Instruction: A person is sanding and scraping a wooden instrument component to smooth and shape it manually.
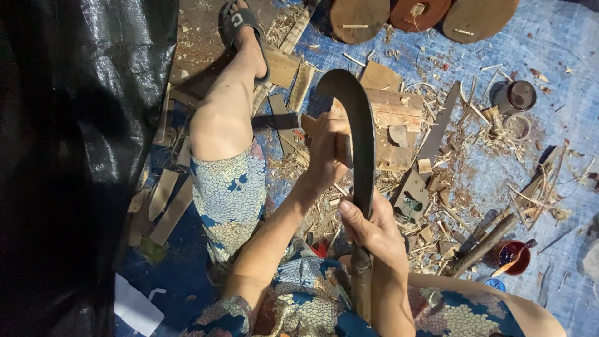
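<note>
Curved blade [359, 118], dark and hooked at the tip, stands upright between the knees; the right hand [374, 231] has its fingers clenched around the wooden handle, and the left hand [327, 146] grips a small wood piece [342, 150] against the blade's edge. The floor is a blue tarp [561, 56] strewn with shavings and offcuts. A red cup [513, 256] at right holds dark liquid and a stick.

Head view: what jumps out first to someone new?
A big curved blade fills the middle, its handle gripped by the right hand. The left hand holds a small piece of wood against the blade. Wood chips and offcuts litter the blue tarp, with three round wooden pieces at the top edge.
</note>
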